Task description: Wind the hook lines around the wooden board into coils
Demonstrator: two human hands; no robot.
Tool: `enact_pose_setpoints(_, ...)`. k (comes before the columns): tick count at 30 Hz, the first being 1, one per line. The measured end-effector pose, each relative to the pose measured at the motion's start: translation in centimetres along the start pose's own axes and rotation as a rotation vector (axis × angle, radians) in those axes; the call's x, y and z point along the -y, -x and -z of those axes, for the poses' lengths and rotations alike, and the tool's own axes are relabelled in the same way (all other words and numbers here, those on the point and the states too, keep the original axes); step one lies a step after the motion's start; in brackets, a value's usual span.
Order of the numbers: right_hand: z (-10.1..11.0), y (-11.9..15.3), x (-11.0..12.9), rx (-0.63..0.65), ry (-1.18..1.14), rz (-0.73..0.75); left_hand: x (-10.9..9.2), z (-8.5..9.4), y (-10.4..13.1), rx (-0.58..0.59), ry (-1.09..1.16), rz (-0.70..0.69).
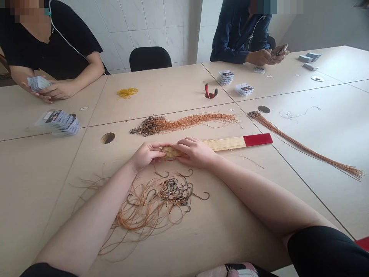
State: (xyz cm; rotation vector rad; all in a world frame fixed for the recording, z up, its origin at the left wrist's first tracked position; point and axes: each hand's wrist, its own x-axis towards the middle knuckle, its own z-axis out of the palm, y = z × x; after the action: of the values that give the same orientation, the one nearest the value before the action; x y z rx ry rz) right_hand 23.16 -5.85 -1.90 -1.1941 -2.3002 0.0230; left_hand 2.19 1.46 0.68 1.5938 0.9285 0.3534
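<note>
A long, narrow pale wooden board (227, 144) with a red end lies across the table in front of me. My left hand (145, 156) pinches its left end between thumb and fingers. My right hand (194, 153) wraps over the board just beside it, fingers curled near the same end. Whether a thin line is also caught under my fingers I cannot tell. A thin brown line (250, 159) trails out past the board's near edge on the right. Below my hands lies a loose tangle of dark fish hooks (175, 190) with orange-brown lines (135, 215).
Beyond the board lies a bundle of hooked lines (187, 122); another bundle (305, 144) stretches off to the right. Red-handled pliers (207, 91) stand in a table hole. Yellow strands (127, 92) and stacked clear boxes (62, 122) sit farther back. Two people sit opposite, hands occupied.
</note>
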Motion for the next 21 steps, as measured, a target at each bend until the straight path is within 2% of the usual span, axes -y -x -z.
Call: enact_pose_setpoints(21, -0.05, 0.04, -0.05, -0.002, 0.006, -0.006, 0.06, 0.04, -0.07, 0.014, -0.014, -0.003)
